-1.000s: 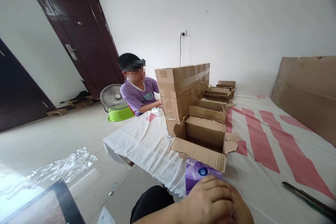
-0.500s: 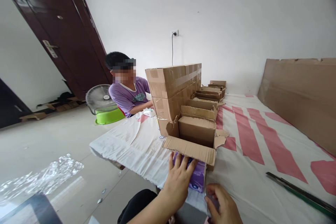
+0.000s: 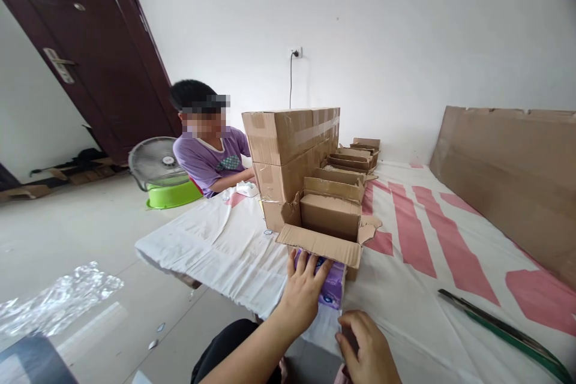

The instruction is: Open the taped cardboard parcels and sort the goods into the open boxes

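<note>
My left hand (image 3: 302, 291) lies with spread fingers on a shiny purple plastic packet (image 3: 333, 287), pressing its top. The packet rests near the table's front edge, against the nearest open cardboard box (image 3: 320, 243), whose front flap hangs over it. My fingertips touch the packet just below that flap. To the right, at the table edge, my right hand (image 3: 366, 345) is curled, thumb and fingers bent toward each other. Whatever it may hold is hidden by the fingers.
Taped cartons (image 3: 288, 156) are stacked behind the open boxes (image 3: 346, 175). A cutter knife with a green handle (image 3: 504, 333) lies on the right of the cloth-covered table (image 3: 396, 324). A person in a purple shirt (image 3: 209, 159) sits across the left side, beside a fan (image 3: 157, 162).
The view has shifted slightly. My left hand stays spread on the purple packet. A greyish item glimpsed at my right fingers before is now hard to make out.
</note>
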`<move>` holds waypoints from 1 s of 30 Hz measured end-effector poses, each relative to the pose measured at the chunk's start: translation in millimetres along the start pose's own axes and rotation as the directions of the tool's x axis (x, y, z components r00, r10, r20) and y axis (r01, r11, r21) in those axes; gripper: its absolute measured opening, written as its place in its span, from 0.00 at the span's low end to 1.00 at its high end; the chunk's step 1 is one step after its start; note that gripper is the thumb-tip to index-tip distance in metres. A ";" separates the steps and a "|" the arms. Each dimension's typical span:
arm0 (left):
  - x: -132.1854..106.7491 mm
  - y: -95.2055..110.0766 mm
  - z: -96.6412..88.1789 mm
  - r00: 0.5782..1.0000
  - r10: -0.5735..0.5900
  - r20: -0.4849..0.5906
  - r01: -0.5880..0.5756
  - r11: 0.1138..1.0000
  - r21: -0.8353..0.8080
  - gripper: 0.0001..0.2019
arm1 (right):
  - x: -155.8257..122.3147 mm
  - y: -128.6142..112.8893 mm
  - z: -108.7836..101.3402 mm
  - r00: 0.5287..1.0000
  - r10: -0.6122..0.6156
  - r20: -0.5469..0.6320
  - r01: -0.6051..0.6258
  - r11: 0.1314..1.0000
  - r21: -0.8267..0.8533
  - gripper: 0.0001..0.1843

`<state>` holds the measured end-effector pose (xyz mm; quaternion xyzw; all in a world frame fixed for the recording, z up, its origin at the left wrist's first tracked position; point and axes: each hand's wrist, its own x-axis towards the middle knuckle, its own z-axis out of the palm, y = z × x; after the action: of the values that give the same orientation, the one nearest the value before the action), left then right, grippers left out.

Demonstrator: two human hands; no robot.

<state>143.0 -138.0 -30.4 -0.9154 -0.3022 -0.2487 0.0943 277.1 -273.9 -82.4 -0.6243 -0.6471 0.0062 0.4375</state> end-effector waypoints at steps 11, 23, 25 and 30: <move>11.1 1.4 3.0 1.000 -0.003 0.016 0.004 0.999 -0.032 0.37 | 0.7 -4.5 -1.6 0.998 0.026 0.052 -0.025 1.000 -0.006 0.08; 30.2 -7.4 20.9 0.997 0.048 -0.068 -0.053 0.996 -0.073 0.34 | 2.9 -13.6 -6.0 0.999 -0.001 0.040 0.003 0.999 -0.042 0.11; 31.5 -6.7 25.2 0.996 0.027 -0.083 -0.033 0.997 -0.070 0.32 | 4.4 -16.1 -8.6 0.998 0.001 0.056 0.002 0.999 -0.052 0.09; 30.8 1.6 30.3 0.991 -0.085 -0.099 0.077 0.994 -0.080 0.31 | 3.9 -15.3 -9.7 0.993 0.039 0.116 -0.033 0.998 -0.050 0.07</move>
<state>177.4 -114.0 -40.7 -0.8912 -0.3243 -0.3104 0.0647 271.0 -279.3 -65.7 -0.6448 -0.6602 0.0348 0.3835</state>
